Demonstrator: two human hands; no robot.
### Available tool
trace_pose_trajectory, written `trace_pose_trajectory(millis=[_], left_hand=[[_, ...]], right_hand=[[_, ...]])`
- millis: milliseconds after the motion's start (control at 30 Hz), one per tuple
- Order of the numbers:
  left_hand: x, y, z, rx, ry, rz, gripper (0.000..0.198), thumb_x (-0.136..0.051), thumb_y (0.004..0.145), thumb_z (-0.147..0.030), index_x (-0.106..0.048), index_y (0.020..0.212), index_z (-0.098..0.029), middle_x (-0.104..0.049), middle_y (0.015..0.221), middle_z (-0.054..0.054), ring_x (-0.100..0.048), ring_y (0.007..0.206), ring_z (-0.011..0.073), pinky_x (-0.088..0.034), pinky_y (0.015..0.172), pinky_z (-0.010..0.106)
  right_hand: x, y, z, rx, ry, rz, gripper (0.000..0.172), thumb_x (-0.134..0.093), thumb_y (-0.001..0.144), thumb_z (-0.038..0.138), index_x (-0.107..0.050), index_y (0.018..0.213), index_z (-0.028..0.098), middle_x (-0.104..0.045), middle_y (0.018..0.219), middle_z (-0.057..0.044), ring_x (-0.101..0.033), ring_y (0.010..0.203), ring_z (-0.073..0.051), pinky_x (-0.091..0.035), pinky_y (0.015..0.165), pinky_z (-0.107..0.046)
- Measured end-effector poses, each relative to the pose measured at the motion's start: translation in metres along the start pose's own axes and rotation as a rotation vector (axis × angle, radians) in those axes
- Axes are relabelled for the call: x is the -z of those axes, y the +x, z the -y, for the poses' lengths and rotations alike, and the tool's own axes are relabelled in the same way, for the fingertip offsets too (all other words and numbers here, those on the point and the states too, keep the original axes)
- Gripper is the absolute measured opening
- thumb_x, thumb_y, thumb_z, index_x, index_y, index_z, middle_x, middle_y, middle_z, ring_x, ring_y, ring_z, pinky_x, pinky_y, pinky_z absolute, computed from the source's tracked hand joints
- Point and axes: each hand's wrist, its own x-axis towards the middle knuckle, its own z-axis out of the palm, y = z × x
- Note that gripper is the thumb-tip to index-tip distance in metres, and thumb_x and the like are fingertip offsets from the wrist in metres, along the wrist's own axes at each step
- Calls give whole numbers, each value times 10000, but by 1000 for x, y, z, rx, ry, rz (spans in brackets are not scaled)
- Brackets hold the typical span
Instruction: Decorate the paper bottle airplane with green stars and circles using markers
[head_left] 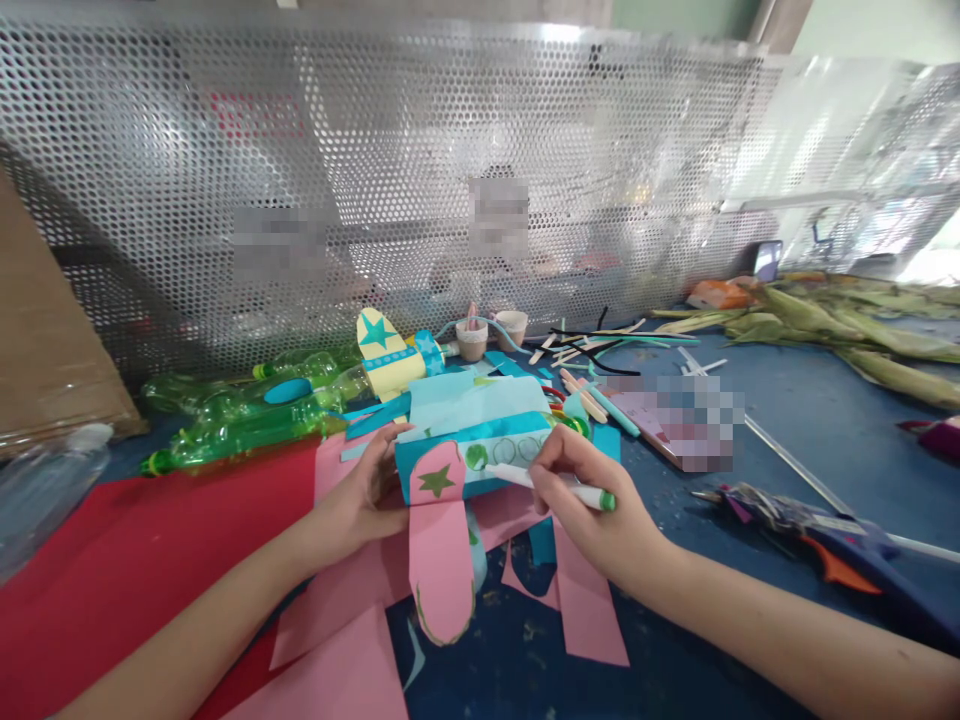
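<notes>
My right hand (581, 490) grips a white marker pen (517, 476) with a green end. The pen's tip meets a light blue strip, beside a circle (477, 457) filled in green; more circles on the strip are outlined only. This strip runs along a blue paper-wrapped bottle (499, 488), which my left hand (379, 497) holds at its left end, the fingers partly hidden behind it. A pink paper wing (441, 570) with rounded ends and a green star (436, 481) hangs from the bottle's front.
Red card (172, 560) and pink paper scraps (341, 670) lie around the work. Behind are green plastic bottles (247, 440) and a yellow paper-wrapped craft (394, 368). On the right sit a phone (656, 425), a glue gun (817, 540) and corn husks (810, 320). A perforated metal screen (420, 180) stands behind.
</notes>
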Motion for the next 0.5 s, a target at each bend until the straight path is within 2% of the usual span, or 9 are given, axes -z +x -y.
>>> trace_pose_trajectory(millis=[133,333,500], left_hand=[[0,1,1,-15,-21,3,860,-808,772,-358,-238,1415,-397,-419,1515,100,-468,1356,333,-480,1043,481],[-1,0,2,7,6,-26,855,-816,763,-366,-280,1429,-373,-502,1453,102,-490,1330,345,-435,1076,535],[-1,0,-1,2,-2,-11,872,-807,775,-360,-257,1452,-372,-407,1537,127,-449,1371,362,-422,1089,548]], right_hand=[[0,0,-1,-6,-3,-24,171,-474,854,193,-445,688,227,-483,587,42,-456,521,-114,-372,511,-252],[0,1,1,-3,-4,-15,172,-479,837,183,-442,675,228,-491,580,40,-454,522,-113,-367,508,-249],[0,0,1,-14,8,2,176,-491,838,172,-437,681,229,-499,582,38,-463,529,-115,-368,518,-252]])
